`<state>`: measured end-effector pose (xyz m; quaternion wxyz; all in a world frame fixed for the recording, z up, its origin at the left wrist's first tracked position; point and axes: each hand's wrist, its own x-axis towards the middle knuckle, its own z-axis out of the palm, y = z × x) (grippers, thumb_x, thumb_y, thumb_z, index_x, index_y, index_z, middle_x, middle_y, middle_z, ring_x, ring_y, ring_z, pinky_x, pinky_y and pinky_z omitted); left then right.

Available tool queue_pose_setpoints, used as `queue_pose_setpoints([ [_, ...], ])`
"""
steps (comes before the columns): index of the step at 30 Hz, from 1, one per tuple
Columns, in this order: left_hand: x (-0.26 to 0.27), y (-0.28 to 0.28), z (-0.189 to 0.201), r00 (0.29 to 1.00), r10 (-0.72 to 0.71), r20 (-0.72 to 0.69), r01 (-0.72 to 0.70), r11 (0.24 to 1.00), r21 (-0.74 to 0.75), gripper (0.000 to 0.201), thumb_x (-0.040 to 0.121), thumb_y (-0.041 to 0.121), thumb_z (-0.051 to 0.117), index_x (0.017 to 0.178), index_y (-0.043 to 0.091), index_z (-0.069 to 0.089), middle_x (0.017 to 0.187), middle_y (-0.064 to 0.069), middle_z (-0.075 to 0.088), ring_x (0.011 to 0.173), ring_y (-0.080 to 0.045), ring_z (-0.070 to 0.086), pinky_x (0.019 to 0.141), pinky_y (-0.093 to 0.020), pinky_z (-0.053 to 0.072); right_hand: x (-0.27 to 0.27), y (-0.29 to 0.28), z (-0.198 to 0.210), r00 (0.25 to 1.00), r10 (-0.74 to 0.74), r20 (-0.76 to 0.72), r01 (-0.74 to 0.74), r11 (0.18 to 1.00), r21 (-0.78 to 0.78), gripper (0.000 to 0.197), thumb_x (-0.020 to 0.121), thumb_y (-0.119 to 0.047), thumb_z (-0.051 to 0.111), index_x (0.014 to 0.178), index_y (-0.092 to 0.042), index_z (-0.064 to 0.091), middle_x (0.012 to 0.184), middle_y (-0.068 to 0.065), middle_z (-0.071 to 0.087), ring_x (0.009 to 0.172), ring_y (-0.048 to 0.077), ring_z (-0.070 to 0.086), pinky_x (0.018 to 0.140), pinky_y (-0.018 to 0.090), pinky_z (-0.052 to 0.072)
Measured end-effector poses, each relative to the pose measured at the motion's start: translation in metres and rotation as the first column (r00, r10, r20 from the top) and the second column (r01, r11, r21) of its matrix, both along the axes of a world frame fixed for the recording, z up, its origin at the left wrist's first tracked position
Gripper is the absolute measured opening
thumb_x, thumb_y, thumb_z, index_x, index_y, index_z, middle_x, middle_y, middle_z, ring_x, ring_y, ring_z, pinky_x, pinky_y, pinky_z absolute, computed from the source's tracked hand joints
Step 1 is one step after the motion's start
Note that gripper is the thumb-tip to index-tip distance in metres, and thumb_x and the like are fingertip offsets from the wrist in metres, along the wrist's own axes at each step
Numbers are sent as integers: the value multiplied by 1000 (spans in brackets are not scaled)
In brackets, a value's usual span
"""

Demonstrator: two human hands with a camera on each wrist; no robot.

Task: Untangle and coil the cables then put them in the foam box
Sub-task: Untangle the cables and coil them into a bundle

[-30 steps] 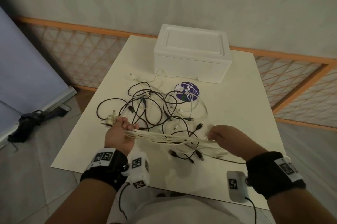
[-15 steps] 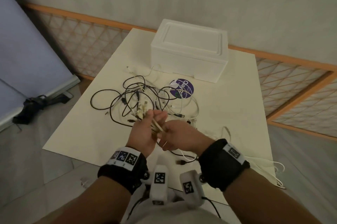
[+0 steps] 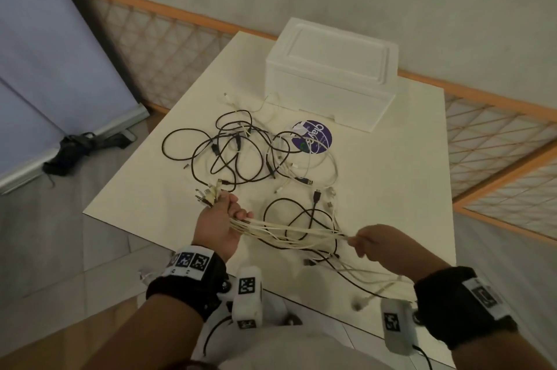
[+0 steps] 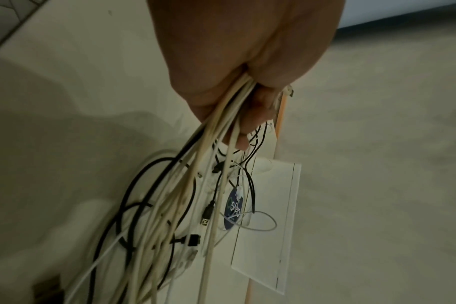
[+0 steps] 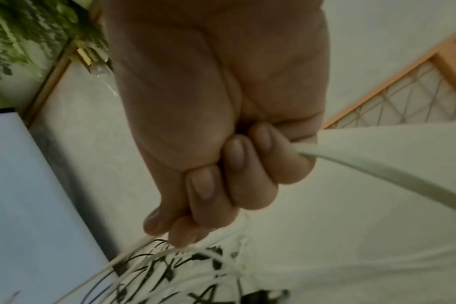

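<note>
My left hand [image 3: 224,219] grips a bundle of cream-white cables [image 3: 289,234], whose plug ends [image 3: 209,193] stick out past the fist. The strands run right to my right hand [image 3: 373,241], which holds them in a closed fist [image 5: 221,174] above the table's near edge. In the left wrist view the same cables [image 4: 216,144] hang from my left fist [image 4: 247,92]. A tangle of black and white cables [image 3: 241,152] lies on the table. The white foam box [image 3: 328,71] stands closed at the far end.
A round purple sticker [image 3: 313,137] lies on the cream table [image 3: 391,182] beside the box. An orange-framed lattice rail [image 3: 497,140] runs behind and to the right. A blue panel [image 3: 45,62] and a dark object [image 3: 78,146] sit on the floor at left.
Half a second ago both hands met at the cable ends. My right hand has since slid right along the bundle, drawing the white strands out between the hands.
</note>
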<state>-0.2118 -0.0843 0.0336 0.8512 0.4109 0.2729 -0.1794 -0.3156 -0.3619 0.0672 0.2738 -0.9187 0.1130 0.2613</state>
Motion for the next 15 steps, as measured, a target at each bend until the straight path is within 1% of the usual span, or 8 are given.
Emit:
queue_pose_setpoints([
  [2,1,5,-4,999,15,-29,-14,1000,14,35,104,23,36,73,10,47,44,4,36,37,-10,40,65,-34,47,-10,-15,-5,999,-4,-47,4,1000,-14,39,92,-45,52,61,-21,56,57,-5,49,53,8,44,58,24,37],
  [6,5,27,-17,994,62,-92,-58,997,48,34,103,22,38,72,12,46,47,3,37,35,-10,39,63,-32,44,-26,-45,-3,988,-107,-113,96,990,-98,47,96,-44,47,58,-17,49,54,-4,47,49,8,43,57,22,36],
  [8,4,27,-19,995,18,-94,-13,999,50,33,103,23,39,73,12,47,45,4,39,36,-10,39,64,-32,44,-24,-51,0,982,-104,-157,74,979,-188,45,97,-44,44,61,-17,50,64,-4,53,63,12,54,67,24,40],
  [10,1,19,-17,996,-47,-79,50,998,46,34,103,25,38,72,13,47,45,5,38,37,-10,39,63,-32,43,-19,-42,5,980,-18,-196,-57,927,-370,33,96,-47,42,79,-23,56,88,-6,60,94,17,59,86,32,41],
  [11,1,12,-14,995,-76,-67,78,996,33,35,103,26,38,72,13,47,45,5,37,38,-10,38,62,-31,42,-13,-32,8,988,45,-150,-113,868,-484,25,95,-48,43,96,-28,57,104,-9,60,107,17,55,93,35,38],
  [12,0,5,-10,993,-102,-53,103,995,16,36,103,27,38,71,12,47,45,5,37,39,-10,38,60,-30,41,-7,-19,12,991,122,-54,-131,820,-556,29,92,-49,47,113,-31,54,119,-11,56,116,16,51,98,35,35],
  [13,-1,-2,-6,991,-126,-46,126,992,3,36,103,28,38,71,13,46,46,5,36,39,-9,37,57,-29,40,1,-2,14,981,186,50,-129,828,-546,44,87,-49,52,127,-30,48,130,-10,51,123,16,46,102,34,33],
  [15,-3,-16,-1,986,-160,-45,160,987,-14,33,102,29,40,73,14,46,49,3,38,38,-9,33,48,-25,38,20,43,20,959,183,217,-118,953,-279,76,77,-55,61,141,-24,36,143,-5,43,131,17,40,108,30,28],
])
